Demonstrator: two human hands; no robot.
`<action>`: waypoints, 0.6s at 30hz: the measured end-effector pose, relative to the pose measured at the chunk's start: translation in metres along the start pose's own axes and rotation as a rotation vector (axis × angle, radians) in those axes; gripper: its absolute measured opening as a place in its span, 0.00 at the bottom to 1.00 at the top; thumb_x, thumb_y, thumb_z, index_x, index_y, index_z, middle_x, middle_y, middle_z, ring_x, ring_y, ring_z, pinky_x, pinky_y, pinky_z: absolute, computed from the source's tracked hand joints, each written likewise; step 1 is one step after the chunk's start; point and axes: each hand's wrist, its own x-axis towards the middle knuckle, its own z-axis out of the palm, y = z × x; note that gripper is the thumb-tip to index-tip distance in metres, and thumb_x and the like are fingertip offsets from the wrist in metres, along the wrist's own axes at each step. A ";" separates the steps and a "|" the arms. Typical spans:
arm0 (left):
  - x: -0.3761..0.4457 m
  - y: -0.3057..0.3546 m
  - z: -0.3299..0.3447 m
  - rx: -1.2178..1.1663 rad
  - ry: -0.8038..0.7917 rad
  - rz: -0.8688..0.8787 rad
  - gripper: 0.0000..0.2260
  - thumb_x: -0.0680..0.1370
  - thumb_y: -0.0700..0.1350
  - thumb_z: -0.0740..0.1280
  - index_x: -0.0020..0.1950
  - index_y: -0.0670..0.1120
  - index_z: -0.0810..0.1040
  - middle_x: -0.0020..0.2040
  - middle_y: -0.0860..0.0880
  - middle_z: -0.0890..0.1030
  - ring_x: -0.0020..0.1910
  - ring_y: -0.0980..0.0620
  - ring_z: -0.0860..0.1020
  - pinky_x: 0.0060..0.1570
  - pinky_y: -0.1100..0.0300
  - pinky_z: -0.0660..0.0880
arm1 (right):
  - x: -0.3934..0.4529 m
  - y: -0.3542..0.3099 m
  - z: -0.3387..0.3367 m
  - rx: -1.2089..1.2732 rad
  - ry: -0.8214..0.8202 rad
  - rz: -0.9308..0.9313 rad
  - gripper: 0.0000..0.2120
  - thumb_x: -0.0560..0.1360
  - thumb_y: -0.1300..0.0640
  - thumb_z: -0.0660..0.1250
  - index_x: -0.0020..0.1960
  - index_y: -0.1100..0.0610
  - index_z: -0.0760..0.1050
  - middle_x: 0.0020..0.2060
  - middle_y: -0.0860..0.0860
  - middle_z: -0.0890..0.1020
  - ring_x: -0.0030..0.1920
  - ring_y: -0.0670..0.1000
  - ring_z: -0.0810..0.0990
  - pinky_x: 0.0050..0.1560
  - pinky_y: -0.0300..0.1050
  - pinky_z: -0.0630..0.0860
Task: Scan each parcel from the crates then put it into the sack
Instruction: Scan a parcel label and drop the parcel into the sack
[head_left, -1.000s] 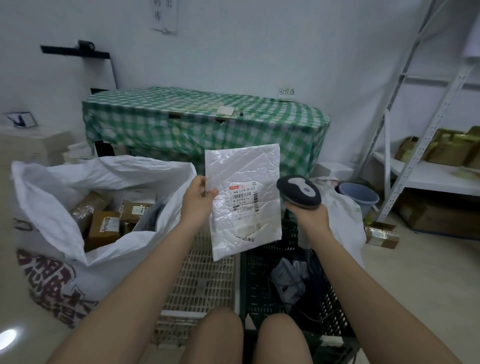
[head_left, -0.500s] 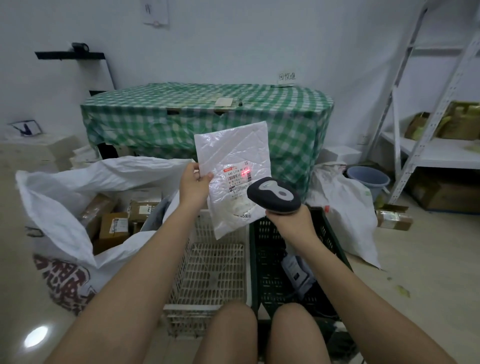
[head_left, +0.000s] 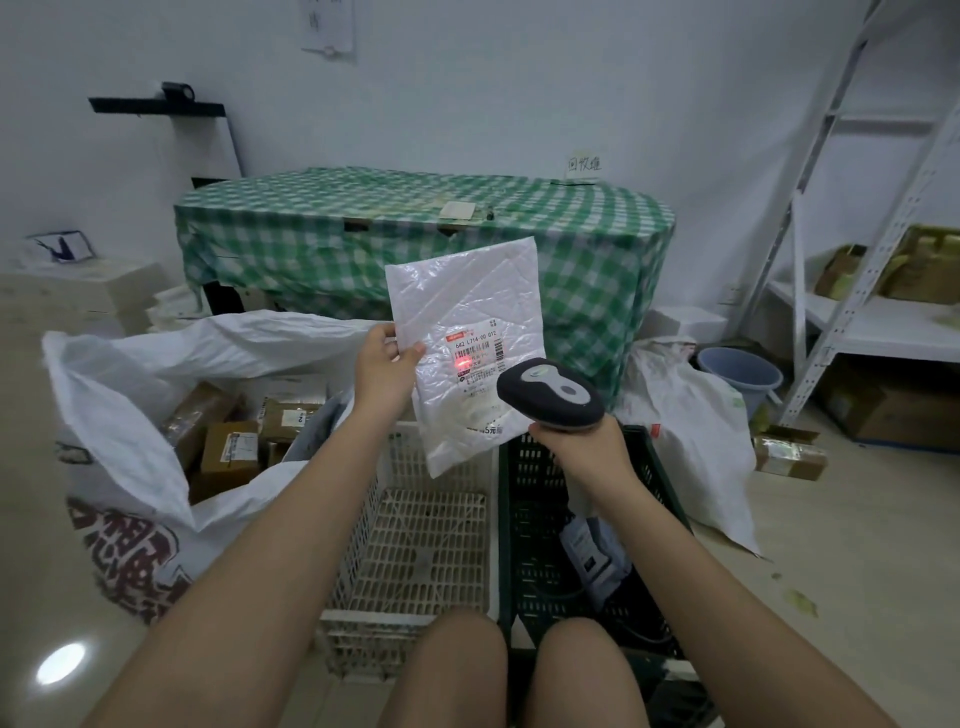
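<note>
White wall behind; parcel (head_left: 470, 332) pinched at its edge by left hand (head_left: 387, 369); scanner (head_left: 550, 397) gripped in right hand (head_left: 584, 454); glossy crinkles beside the pinch may spoil the read.

A table (head_left: 332, 249) under green checked cloth stands against the wall. Right of it – a blue bucket (head_left: 737, 371) on the floor, near a white shelf rack (head_left: 878, 332) holding cardboard boxes (head_left: 930, 265).

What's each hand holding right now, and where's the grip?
Left hand pinches the white parcel at its left edge. Right hand grips the scanner by its handle.
</note>
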 end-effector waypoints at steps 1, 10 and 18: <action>-0.002 0.004 -0.005 -0.024 0.012 0.007 0.08 0.78 0.37 0.67 0.52 0.46 0.70 0.51 0.47 0.81 0.48 0.50 0.80 0.51 0.52 0.78 | 0.000 -0.001 0.002 0.021 -0.008 -0.005 0.05 0.72 0.68 0.71 0.46 0.62 0.78 0.37 0.59 0.76 0.36 0.54 0.73 0.33 0.45 0.70; 0.012 0.041 -0.122 0.061 0.366 0.174 0.08 0.77 0.42 0.68 0.53 0.50 0.71 0.49 0.56 0.78 0.48 0.55 0.78 0.52 0.57 0.75 | 0.032 -0.027 0.062 0.057 -0.055 -0.018 0.11 0.72 0.64 0.72 0.53 0.58 0.75 0.38 0.50 0.78 0.38 0.47 0.75 0.35 0.39 0.71; 0.031 0.038 -0.200 0.437 0.539 0.247 0.09 0.80 0.44 0.63 0.60 0.47 0.73 0.57 0.51 0.80 0.51 0.51 0.77 0.47 0.59 0.70 | 0.059 -0.034 0.125 0.006 -0.104 -0.011 0.18 0.72 0.64 0.72 0.61 0.64 0.76 0.45 0.56 0.79 0.41 0.52 0.76 0.34 0.39 0.71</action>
